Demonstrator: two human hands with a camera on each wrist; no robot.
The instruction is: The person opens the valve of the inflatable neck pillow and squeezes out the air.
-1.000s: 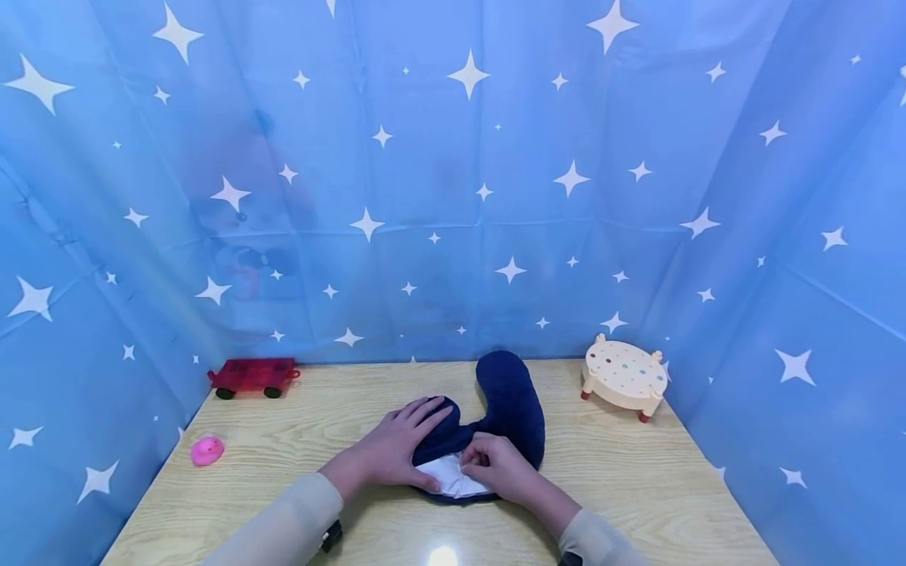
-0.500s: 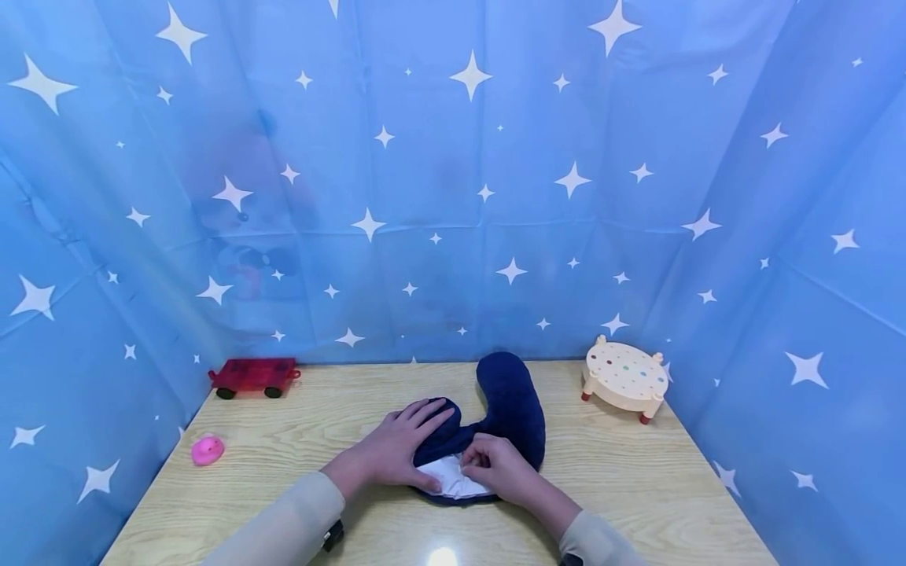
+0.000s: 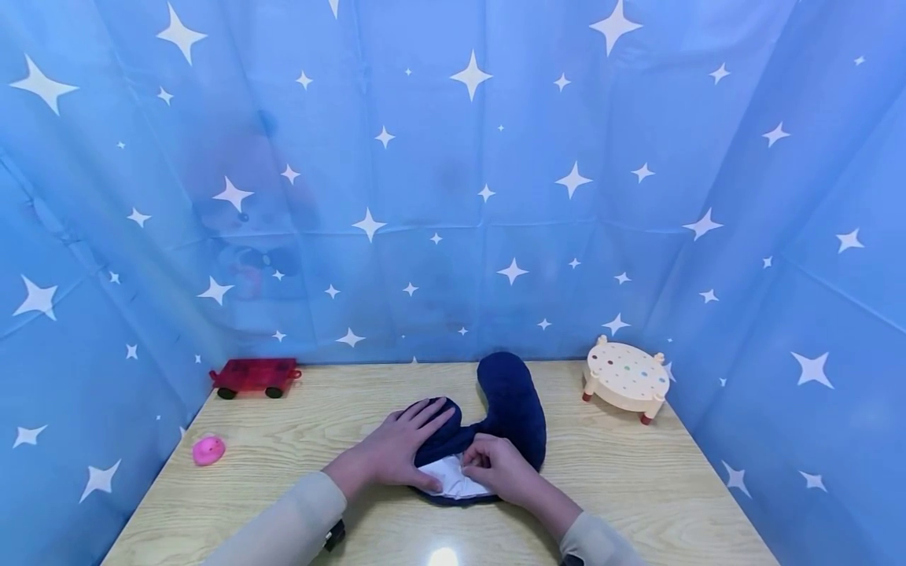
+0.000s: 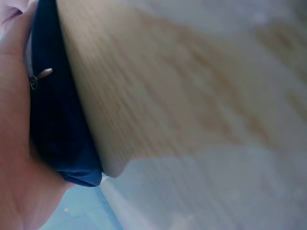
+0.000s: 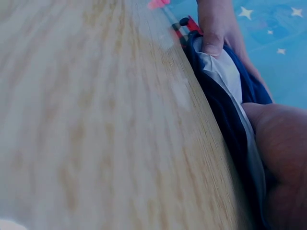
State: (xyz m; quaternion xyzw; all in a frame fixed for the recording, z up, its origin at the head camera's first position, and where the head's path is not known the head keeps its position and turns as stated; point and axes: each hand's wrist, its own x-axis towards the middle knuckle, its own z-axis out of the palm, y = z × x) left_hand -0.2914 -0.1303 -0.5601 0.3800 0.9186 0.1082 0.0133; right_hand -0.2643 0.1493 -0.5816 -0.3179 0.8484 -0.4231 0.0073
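A dark blue U-shaped neck pillow (image 3: 515,405) lies on the table, its cover parted at the near side so that white inner fabric (image 3: 451,475) shows. My left hand (image 3: 396,450) rests on the pillow's left end with fingers spread, the thumb on the edge of the white fabric. With curled fingers, my right hand (image 3: 499,469) pinches at the white fabric; its fingertips are partly hidden. A small zipper pull (image 4: 44,73) hangs on the blue cover in the left wrist view.
A red toy wagon (image 3: 256,377) stands at the back left, with a pink rubber toy (image 3: 208,450) in front of it. At the back right is a cream toy stand (image 3: 626,376) with dots. A starry blue curtain (image 3: 425,181) surrounds the wooden table (image 3: 658,487).
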